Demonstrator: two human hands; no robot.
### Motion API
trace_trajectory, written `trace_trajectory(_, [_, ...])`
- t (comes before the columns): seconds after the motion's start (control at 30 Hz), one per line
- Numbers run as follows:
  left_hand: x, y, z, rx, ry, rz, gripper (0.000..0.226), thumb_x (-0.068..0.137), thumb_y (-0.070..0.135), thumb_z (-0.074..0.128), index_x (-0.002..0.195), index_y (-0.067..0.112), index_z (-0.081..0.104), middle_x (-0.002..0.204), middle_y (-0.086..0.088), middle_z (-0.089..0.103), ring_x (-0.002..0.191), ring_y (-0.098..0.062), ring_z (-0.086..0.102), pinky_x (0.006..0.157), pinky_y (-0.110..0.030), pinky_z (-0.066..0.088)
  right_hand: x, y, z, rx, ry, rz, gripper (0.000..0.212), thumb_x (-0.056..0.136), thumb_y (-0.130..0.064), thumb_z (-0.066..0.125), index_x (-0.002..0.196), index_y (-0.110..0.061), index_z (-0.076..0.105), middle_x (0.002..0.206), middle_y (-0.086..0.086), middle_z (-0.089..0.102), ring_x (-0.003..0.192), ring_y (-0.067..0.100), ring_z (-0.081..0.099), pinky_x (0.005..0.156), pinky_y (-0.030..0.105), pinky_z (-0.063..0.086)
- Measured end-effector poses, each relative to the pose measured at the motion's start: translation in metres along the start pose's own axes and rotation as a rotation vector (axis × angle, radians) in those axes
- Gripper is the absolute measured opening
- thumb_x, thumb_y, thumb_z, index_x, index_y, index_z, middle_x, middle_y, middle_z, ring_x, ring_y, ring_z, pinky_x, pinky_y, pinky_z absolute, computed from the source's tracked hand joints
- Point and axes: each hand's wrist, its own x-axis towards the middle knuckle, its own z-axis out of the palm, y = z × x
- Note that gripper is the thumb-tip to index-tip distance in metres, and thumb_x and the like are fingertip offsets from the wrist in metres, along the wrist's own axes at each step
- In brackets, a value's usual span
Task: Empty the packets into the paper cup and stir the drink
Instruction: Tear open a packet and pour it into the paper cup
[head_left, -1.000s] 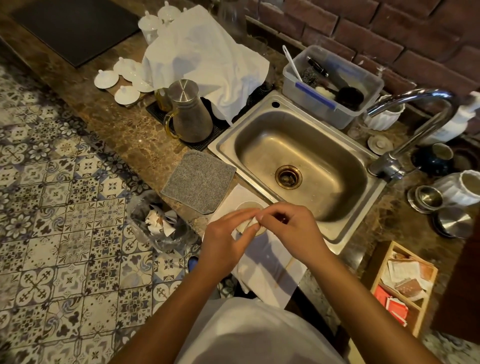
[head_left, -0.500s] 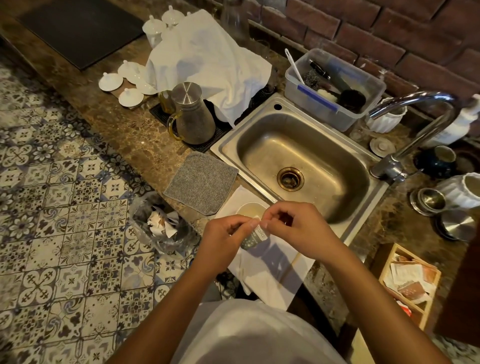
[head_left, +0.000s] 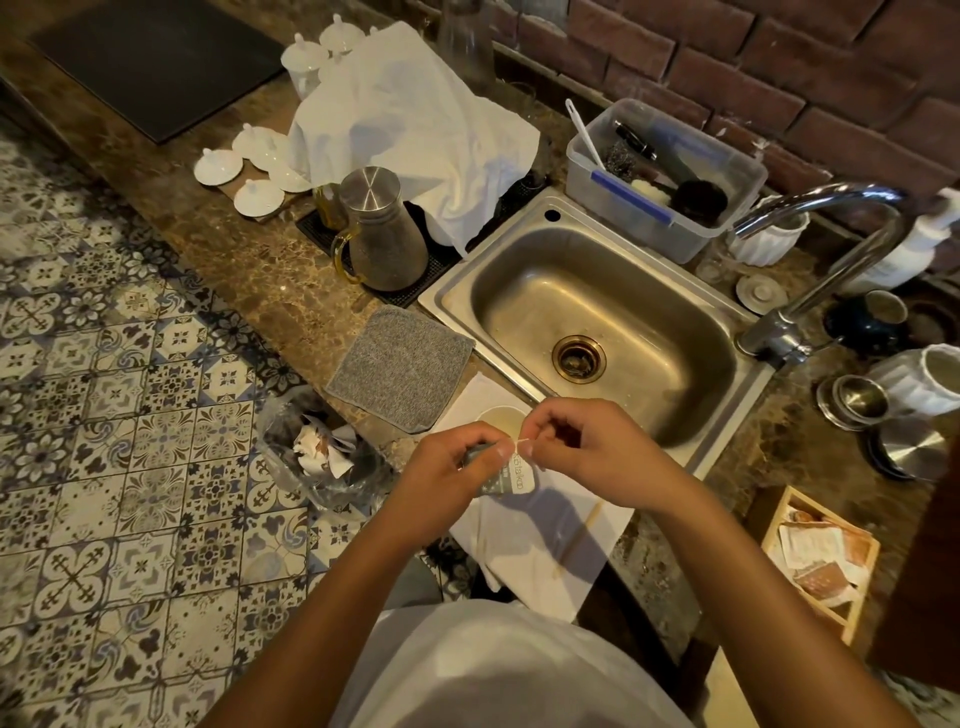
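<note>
Pinching a small grey packet (head_left: 506, 475) between both hands, a person stands at a brown stone bench (head_left: 249, 270) w/ a steel sink (head_left: 587, 317) set into it. Left hand (head_left: 447, 478) grips the packet's left side, fingers curled round it, thumb on top; right hand (head_left: 587, 452) pinches its top edge betw. thumb & forefinger, a thin torn strip showing at that corner. Packet hangs just above & on the near side of the paper cup (head_left: 501, 420), which stands on a white paper sheet (head_left: 545, 535) at the bench's front edge, just beside the sink rim; pale liquid shows in the cup. Wooden stir stick (head_left: 579, 540) lies on the sheet, near the right forearm. Grey cloth pad (head_left: 400, 366) sits left of the cup, touching the sheet's corner. Behind it: glass jug w/ metal lid (head_left: 379, 234) on a black mat, white cloth (head_left: 415, 135) draped over items, white lids (head_left: 244, 166) farther left. Clear plastic tub (head_left: 665, 176) of utensils stands behind the sink; tap (head_left: 831, 249) at right. Wooden box (head_left: 821, 556) at lower right holds more packets. Bag of scraps (head_left: 317, 452) sits on the tiled floor below.
</note>
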Motion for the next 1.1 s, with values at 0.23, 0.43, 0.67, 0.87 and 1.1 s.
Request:
trace_trajectory(0.23, [0.001, 0.009, -0.003, -0.067, 0.015, -0.007, 0.017, 0.097, 0.007, 0.060, 0.086, 0.009, 0.074, 0.068, 0.015, 0.062, 0.062, -0.001, 0.050, 0.062, -0.014, 0.041, 0.004, -0.006, -0.004, -0.034, -0.076, -0.024, 0.010, 0.095, -0.025, 0.072, 0.088, -0.018, 0.073, 0.067, -0.003, 0.066, 0.060, 0.004, 0.056, 0.061, 0.024, 0.045])
trace_trajectory(0.43, [0.005, 0.016, -0.001, -0.166, -0.012, -0.041, 0.023, 0.098, 0.001, 0.056, 0.082, 0.009, 0.071, 0.057, 0.018, 0.059, 0.054, 0.005, 0.049, 0.056, -0.010, 0.040, 0.002, -0.007, -0.003, -0.076, -0.030, -0.163, 0.009, 0.098, -0.021, 0.068, 0.091, -0.015, 0.069, 0.073, 0.004, 0.063, 0.065, 0.016, 0.054, 0.061, 0.031, 0.043])
trace_trajectory(0.67, [0.006, 0.014, 0.003, -0.293, -0.003, -0.117, 0.021, 0.097, 0.005, 0.058, 0.084, 0.008, 0.074, 0.074, -0.003, 0.069, 0.066, -0.009, 0.061, 0.065, -0.019, 0.051, 0.001, -0.003, 0.003, -0.293, 0.072, -0.285, 0.013, 0.098, -0.029, 0.061, 0.093, -0.018, 0.067, 0.080, -0.004, 0.065, 0.072, 0.015, 0.058, 0.065, 0.039, 0.048])
trace_trajectory(0.87, [0.008, 0.008, 0.006, -0.425, -0.003, -0.196, 0.019, 0.092, 0.022, 0.061, 0.084, 0.015, 0.077, 0.075, -0.011, 0.067, 0.070, -0.027, 0.057, 0.069, -0.036, 0.049, -0.005, -0.001, 0.017, -0.486, 0.258, -0.387, 0.021, 0.102, -0.033, 0.054, 0.097, -0.018, 0.067, 0.085, -0.005, 0.066, 0.073, 0.017, 0.061, 0.062, 0.040, 0.051])
trace_trajectory(1.1, [0.015, 0.008, 0.004, -0.392, -0.035, -0.214, 0.020, 0.094, 0.025, 0.064, 0.088, 0.010, 0.075, 0.076, -0.013, 0.068, 0.067, -0.025, 0.059, 0.069, -0.036, 0.051, -0.007, 0.003, 0.013, -0.253, 0.272, -0.211, 0.011, 0.099, -0.032, 0.065, 0.096, -0.021, 0.067, 0.081, -0.007, 0.066, 0.072, 0.014, 0.061, 0.065, 0.038, 0.052])
